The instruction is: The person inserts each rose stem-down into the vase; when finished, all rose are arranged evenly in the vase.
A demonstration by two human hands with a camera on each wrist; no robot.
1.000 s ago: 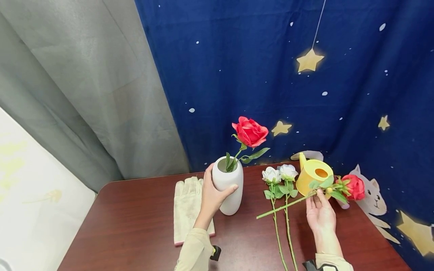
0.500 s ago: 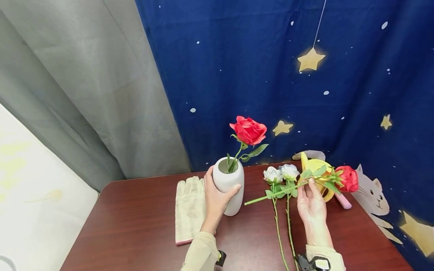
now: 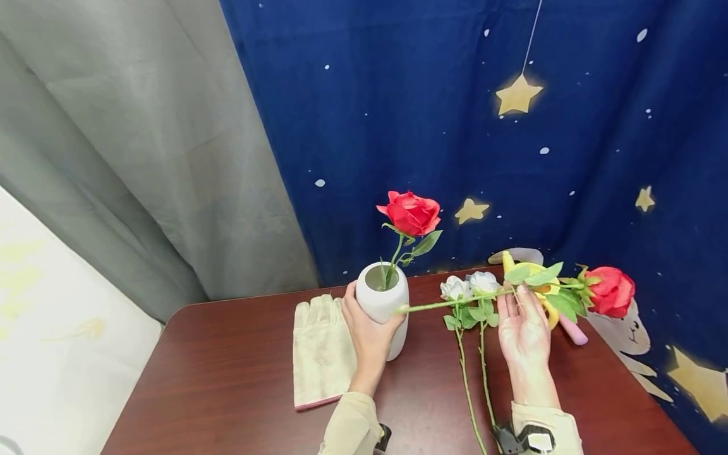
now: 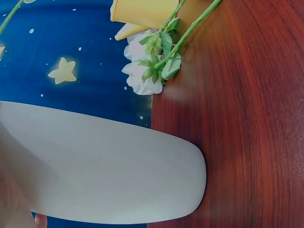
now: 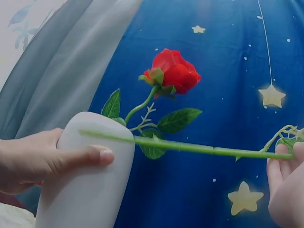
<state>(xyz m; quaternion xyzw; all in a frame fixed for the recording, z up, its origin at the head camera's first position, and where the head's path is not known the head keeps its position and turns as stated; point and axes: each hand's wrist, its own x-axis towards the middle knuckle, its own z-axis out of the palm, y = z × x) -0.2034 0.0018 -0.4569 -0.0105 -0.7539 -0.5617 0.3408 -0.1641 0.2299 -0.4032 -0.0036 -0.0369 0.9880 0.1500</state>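
Note:
A white vase (image 3: 392,306) stands upright on the table, and my left hand (image 3: 370,338) grips its side, thumb across the front. One red rose (image 3: 411,213) leans out of the vase mouth. My right hand (image 3: 526,332), palm up, pinches the stem of a second red rose (image 3: 611,291). This rose lies nearly level, bloom to the right. Its cut stem end overlaps the vase in the head view; in the right wrist view the green stem (image 5: 199,149) crosses before the vase's upper part. In the left wrist view the vase (image 4: 104,166) fills the lower left.
Two white roses (image 3: 469,285) lie on the brown table (image 3: 227,366), stems toward me. Behind my right hand is a yellow watering can (image 3: 508,260), partly hidden, near a pink handle (image 3: 573,330). Pale work gloves (image 3: 321,351) lie left of the vase. A blue star curtain (image 3: 398,95) hangs behind.
My right hand has moved left and up with the held rose, its stem end now reaching the vase in view. The rose in the vase has shifted slightly left; my left hand keeps its grip.

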